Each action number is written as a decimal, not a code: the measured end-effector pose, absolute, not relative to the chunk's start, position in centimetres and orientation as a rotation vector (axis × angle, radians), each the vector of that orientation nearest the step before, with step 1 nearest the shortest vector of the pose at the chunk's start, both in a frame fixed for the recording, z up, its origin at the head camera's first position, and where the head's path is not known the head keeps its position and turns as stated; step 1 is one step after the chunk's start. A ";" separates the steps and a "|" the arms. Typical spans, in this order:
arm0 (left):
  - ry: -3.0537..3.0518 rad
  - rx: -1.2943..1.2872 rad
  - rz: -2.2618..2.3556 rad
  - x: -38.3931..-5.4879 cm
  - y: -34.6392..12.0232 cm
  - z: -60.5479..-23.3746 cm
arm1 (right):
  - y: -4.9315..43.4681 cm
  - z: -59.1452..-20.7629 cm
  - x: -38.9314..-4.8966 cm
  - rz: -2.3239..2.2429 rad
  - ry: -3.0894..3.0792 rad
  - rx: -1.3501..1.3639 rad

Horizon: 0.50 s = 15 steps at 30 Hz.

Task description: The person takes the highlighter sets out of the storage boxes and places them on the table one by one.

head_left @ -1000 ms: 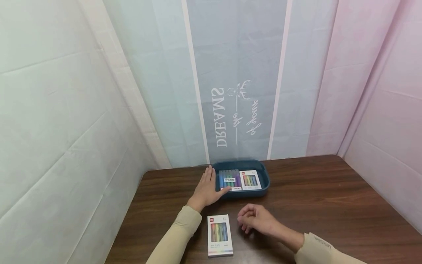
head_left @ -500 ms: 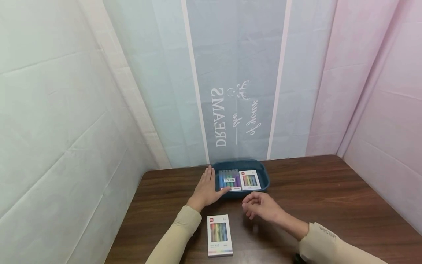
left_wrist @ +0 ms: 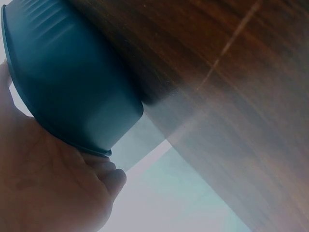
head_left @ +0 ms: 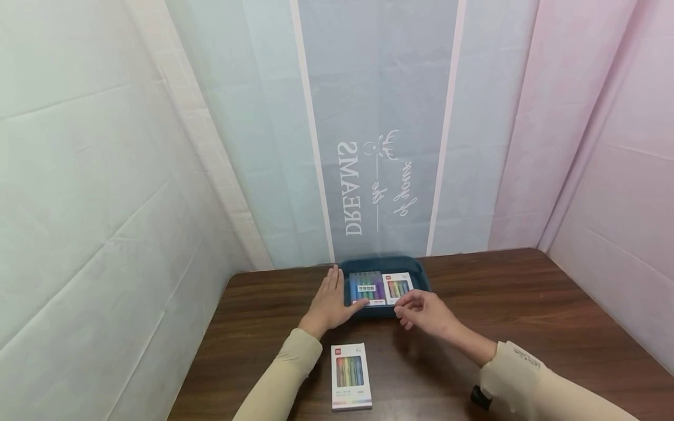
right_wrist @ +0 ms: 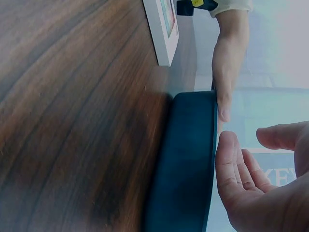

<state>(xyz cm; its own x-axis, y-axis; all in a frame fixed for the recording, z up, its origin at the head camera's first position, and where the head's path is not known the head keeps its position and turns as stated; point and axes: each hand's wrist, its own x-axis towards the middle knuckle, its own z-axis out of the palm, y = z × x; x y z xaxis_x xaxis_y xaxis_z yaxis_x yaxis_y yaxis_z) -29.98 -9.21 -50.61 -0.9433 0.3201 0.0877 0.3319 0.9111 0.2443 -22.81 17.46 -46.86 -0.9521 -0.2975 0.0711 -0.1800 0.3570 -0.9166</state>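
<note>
A dark blue plastic tray (head_left: 363,311) stands at the back of the table. Inside lie a clear pack of coloured pens (head_left: 368,280) and, to its right, a white windowed box of coloured pens (head_left: 396,283). My left hand (head_left: 329,304) rests on the tray's left rim with fingers straight, its thumb over the front rim. My right hand (head_left: 423,313) hovers at the front right of the tray, fingers loosely bent and thumb apart, holding nothing; it partly covers the box's lower right corner. Nearer me, another white box of coloured pens (head_left: 350,377) lies flat on the table.
The brown wood-grain table (head_left: 500,304) extends to both sides of the tray. A printed fabric curtain (head_left: 389,88) hangs right behind it, and pale fabric walls close in the left and right sides. A black wrist strap (head_left: 480,397) shows below the right sleeve.
My right hand has moved forward and slightly right, from beside the near white box to the tray's front right rim. The left hand, the tray and the boxes have stayed put.
</note>
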 end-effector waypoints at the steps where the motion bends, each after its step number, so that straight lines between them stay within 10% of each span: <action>1: -3.028 -0.516 -0.396 -30.0 -9.2 -50.6 | 17.5 -46.8 -22.9 -1.670 2.502 -0.440; 15: -3.013 -0.531 -0.379 -30.1 -9.2 -50.8 | 18.3 -46.5 -24.9 -1.681 2.581 -0.392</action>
<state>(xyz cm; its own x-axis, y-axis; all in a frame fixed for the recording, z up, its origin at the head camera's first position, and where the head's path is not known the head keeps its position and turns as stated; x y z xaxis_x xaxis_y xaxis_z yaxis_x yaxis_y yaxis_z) -30.09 -9.22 -50.77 -0.9389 0.3294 0.1000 0.3439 0.9105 0.2297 -24.88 18.34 -46.50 -0.9675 -0.2297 0.1056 -0.1895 0.3821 -0.9045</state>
